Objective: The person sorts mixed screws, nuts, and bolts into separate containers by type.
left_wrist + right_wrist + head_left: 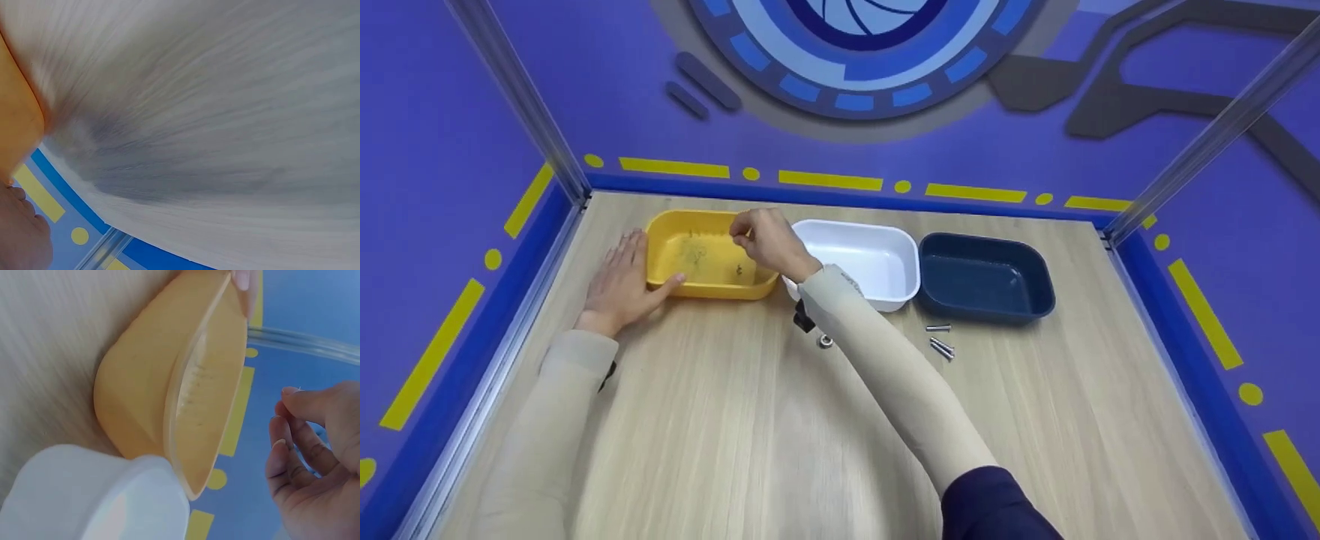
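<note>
Right hand [769, 244] hovers, fingertips pinched together (contents too small for me to tell), over my yellow tray [690, 285], left hand [622, 285] flat against it, white tray [885, 292] beside.

Pale wood-grain tabletop [720, 435], boxed in by purple walls [427, 112] with a blue border strip and yellow dash-and-dot markings [829, 180] running round the edge. Clear plastic posts [521, 97] stand up at the back corners. Back wall has a big round blue-and-white emblem [859, 52] plus grey shapes. Light's soft and even.
</note>
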Demonstrator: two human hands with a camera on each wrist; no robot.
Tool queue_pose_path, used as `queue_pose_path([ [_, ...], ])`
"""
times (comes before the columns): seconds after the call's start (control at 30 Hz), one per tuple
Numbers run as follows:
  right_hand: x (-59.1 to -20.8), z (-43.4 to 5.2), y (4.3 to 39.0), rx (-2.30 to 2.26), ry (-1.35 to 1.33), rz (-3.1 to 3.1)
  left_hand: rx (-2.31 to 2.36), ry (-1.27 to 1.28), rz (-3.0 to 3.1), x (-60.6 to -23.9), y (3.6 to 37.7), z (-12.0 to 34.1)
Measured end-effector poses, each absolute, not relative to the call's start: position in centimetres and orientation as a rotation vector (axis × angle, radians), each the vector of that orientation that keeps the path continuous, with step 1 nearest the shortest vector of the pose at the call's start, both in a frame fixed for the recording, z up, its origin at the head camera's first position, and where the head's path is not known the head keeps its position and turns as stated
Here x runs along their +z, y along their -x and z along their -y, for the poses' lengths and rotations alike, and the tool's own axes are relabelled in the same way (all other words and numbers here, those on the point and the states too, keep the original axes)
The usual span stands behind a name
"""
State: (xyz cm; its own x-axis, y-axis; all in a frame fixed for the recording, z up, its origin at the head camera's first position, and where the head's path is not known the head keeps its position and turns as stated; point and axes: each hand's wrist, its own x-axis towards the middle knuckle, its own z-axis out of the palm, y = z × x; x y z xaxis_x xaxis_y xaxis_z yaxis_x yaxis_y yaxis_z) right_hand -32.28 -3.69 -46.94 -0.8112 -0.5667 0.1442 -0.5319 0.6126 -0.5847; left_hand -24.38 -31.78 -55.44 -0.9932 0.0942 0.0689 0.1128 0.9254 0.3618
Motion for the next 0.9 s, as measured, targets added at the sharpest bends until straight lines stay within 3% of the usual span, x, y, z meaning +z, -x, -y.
queue_pose_path([
  [0.9, -47.38, 4.61, 33.22, -0.955, 0.882, -2.789, -0.604, 0.134, 3.054, -55.25, 24.35, 31.64],
])
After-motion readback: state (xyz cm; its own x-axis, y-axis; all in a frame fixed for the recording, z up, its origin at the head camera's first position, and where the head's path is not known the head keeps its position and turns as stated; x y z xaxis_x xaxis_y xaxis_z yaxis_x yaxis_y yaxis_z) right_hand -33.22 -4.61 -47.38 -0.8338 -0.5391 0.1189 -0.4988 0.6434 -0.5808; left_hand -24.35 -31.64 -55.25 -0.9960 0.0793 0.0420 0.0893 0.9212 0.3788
